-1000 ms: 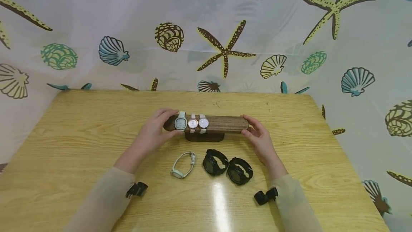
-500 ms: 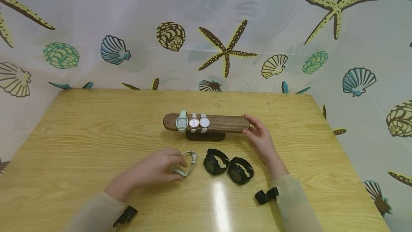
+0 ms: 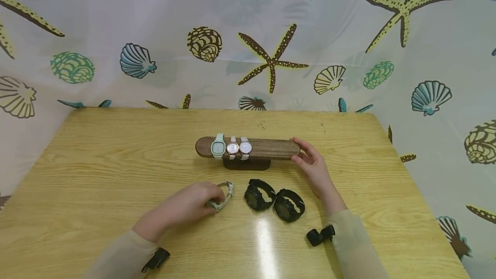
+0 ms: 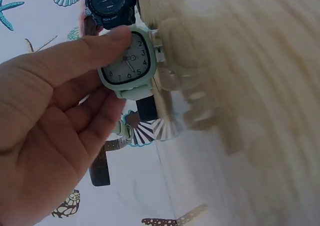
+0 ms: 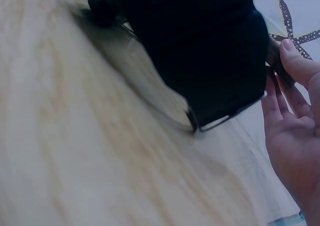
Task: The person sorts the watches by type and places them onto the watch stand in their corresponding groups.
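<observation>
A pale mint wristwatch with a rounded square dial [image 4: 136,65] is pinched by my left hand [image 3: 191,203], thumb over the dial's edge and fingers behind. Part of its strap [image 3: 230,192] shows past the fingers in the head view. My right hand [image 3: 314,169] grips the right end of a dark wooden watch stand [image 3: 271,149], thumb on the near side. On the stand's left half sit a mint square watch [image 3: 218,148] and two small watches with pale straps, one rose-gold rimmed [image 3: 232,148], one white-dialled [image 3: 245,147].
Two black sports watches, one on the left [image 3: 254,197] and one on the right [image 3: 286,211], stand side by side on the wooden table [image 3: 116,154], in front of the stand. A black strap fills much of the right wrist view. Behind the table hangs a seashell-print cloth [image 3: 166,81].
My left hand has let go of the stand's left end, come down toward me and taken hold of the loose mint watch. The right hand stays on the stand.
</observation>
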Available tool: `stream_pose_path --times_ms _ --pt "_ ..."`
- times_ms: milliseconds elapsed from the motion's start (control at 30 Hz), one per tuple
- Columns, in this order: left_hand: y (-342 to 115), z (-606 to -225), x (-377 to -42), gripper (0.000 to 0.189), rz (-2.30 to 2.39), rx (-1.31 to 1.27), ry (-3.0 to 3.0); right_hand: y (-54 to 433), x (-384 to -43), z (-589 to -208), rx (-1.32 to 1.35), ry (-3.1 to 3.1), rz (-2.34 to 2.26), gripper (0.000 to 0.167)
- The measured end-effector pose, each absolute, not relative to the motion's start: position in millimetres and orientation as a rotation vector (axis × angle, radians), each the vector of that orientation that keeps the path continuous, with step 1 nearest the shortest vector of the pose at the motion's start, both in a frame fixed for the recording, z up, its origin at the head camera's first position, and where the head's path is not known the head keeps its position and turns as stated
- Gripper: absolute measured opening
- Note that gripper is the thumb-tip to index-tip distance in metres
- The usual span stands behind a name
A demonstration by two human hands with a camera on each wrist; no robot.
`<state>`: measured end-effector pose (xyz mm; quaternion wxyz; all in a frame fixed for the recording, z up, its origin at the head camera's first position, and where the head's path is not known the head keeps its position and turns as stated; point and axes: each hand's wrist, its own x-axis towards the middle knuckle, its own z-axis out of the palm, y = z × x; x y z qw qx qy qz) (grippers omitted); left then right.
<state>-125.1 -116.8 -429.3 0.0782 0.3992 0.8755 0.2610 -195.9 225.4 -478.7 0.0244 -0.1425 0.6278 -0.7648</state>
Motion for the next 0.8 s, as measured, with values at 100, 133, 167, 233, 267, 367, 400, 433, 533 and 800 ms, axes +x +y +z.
stream_pose_path --times_ms 100,133,167,233,267,367,400,433,533,800 --pt "-117.6 -430.8 -127.6 0.021 0.749 1.156 2.626 225.2 -195.8 -478.1 -0.445 1.949 -2.362 0.052" --pt "-118.3 -430.9 -128.2 0.022 0.740 1.134 2.625 225.4 -195.7 -478.1 -0.450 1.953 -2.359 0.052" --pt "-119.2 -431.6 -128.9 0.022 0.744 1.105 2.621 225.4 -195.6 -477.9 -0.452 1.955 -2.358 0.052" --pt "-121.6 -431.5 -129.6 0.019 0.773 1.011 2.612 225.3 -195.7 -477.8 -0.457 1.959 -2.356 0.052" --pt "-123.3 -430.4 -129.6 0.016 0.804 0.948 2.600 225.3 -195.6 -477.7 -0.458 1.960 -2.355 0.051" --pt "-131.2 -425.3 -130.6 0.008 0.959 0.775 2.555 225.0 -195.5 -477.4 -0.462 1.961 -2.352 0.051" --pt "-134.9 -422.4 -130.9 0.008 1.014 0.742 2.541 225.1 -195.5 -477.3 -0.463 1.962 -2.351 0.051" --pt "-139.2 -418.8 -131.4 0.011 1.073 0.721 2.523 225.0 -195.5 -477.1 -0.464 1.961 -2.351 0.051" --pt "-152.0 -407.3 -133.6 0.021 1.249 0.710 2.485 224.4 -195.4 -476.0 -0.464 1.949 -2.358 0.051" --pt "-170.2 -377.9 -143.8 0.047 1.706 0.209 2.601 223.8 -194.4 -474.8 -0.466 1.937 -2.370 0.050"
